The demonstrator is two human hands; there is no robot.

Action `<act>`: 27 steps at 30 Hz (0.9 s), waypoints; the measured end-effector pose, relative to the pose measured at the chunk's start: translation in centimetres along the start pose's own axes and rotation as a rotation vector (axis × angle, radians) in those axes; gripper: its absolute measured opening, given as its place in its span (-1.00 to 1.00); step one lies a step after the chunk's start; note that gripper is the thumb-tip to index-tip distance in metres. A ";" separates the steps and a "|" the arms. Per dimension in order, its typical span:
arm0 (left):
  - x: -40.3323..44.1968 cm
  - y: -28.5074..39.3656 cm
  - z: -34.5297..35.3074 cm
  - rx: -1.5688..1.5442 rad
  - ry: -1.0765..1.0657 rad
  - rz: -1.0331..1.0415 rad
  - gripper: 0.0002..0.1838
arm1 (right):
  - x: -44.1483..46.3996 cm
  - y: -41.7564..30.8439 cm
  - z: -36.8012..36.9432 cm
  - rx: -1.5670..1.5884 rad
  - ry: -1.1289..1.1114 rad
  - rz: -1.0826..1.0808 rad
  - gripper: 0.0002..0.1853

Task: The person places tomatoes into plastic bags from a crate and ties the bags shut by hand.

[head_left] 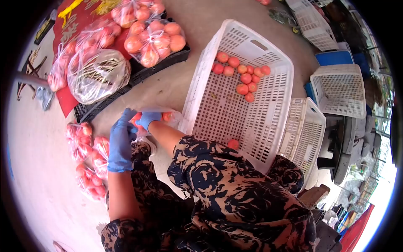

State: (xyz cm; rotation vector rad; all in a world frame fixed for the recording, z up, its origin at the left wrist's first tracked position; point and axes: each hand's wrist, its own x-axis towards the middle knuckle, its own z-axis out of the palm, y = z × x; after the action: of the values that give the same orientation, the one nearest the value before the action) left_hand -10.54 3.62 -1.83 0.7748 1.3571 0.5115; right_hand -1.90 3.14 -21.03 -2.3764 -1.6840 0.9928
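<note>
A clear plastic bag (pixel 175 116) with red tomatoes (pixel 167 116) in it is low in front of me, beside a large white crate (pixel 191 105). My left hand (pixel 121 145), in a blue glove, is at the bag's left side, its fingers closed around the edge of the plastic. My right hand (pixel 149 119), also gloved in blue, is at the bag's mouth among the tomatoes. Its fingertips are hidden, so its grip does not show. Loose tomatoes (pixel 245 78) lie mostly at the crate's far end, with a single tomato (pixel 233 144) at the near end.
Knotted bags of tomatoes (pixel 155 40) rest on black crates (pixel 161 67) at upper left, near a bag of thin pale strips (pixel 99 75). More tomato bags (pixel 90 180) sit on the floor to my left. Other white crates (pixel 339 90) stand at right.
</note>
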 end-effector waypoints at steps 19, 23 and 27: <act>1.0 -0.7 2.8 -0.013 -0.005 0.059 -0.64 | 5.1 34.1 -18.6 0.408 0.340 0.317 -0.28; 1.0 0.2 4.1 0.123 0.040 0.095 -0.64 | 13.1 32.1 -14.6 0.150 0.449 0.426 -0.18; 1.4 0.9 5.9 0.097 0.085 0.024 -0.65 | 14.7 31.0 -16.1 0.174 0.201 0.611 -0.11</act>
State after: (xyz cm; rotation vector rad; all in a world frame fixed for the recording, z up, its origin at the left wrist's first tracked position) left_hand -4.42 4.12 -1.90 0.8578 1.4615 0.5054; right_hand 35.05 8.32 -27.58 -2.8037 -0.7738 0.8653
